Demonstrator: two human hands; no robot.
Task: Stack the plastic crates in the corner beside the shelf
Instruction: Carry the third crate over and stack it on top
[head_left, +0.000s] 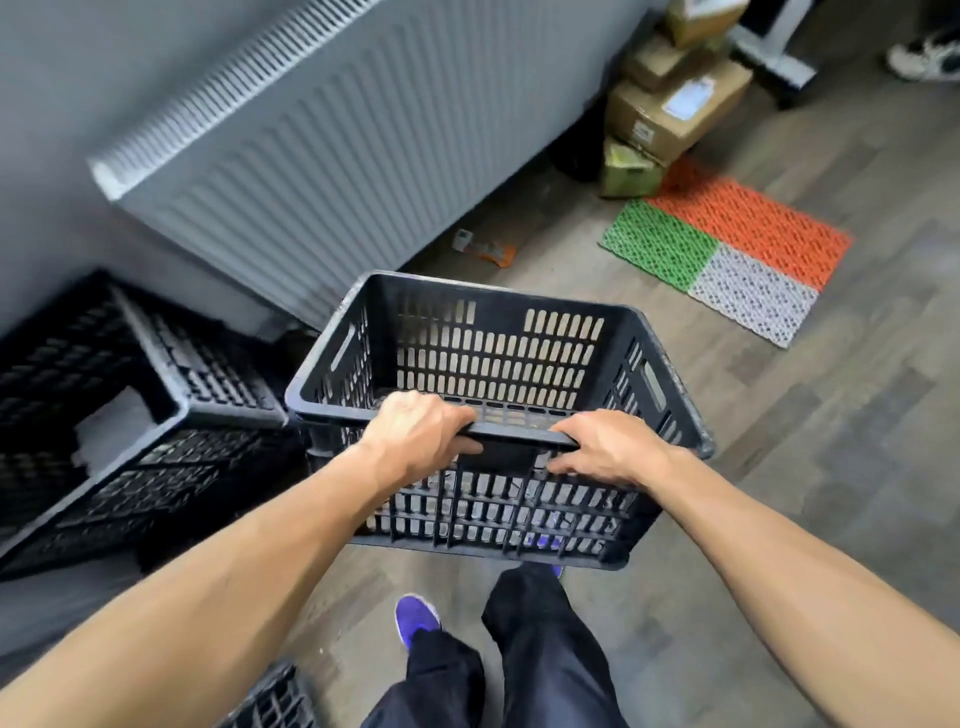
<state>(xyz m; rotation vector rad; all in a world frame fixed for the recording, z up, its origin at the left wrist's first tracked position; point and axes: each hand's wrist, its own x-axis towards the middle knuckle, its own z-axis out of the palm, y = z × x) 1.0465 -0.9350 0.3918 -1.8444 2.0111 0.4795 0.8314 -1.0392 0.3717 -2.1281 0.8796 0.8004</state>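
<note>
Gripping the black crate (498, 353), left hand (415, 431) and right hand (608, 447) hold it over seemingly wooden floor (779, 441) by radiator (337, 156).

Grey radiator (322, 171) on wall — cardboard boxes (675, 104) stacked beside; tricolour perforated mat (727, 244) on floor.

"What runs out of the picture?"

"The black crate (130, 405) on the floor by the wall is cut by the left edge. Of the third crate (275, 701), only a corner shows at the bottom."

"And the hands?"

"The left hand (415, 436) hides its own fingertips over the near rim of the held crate (498, 364). That crate also covers most of one purple shoe (545, 543)."

"Anything unreadable?"

"The labels on the cardboard boxes (675, 104), and a small orange thing (483, 249) on the floor under the radiator (311, 171)."
</note>
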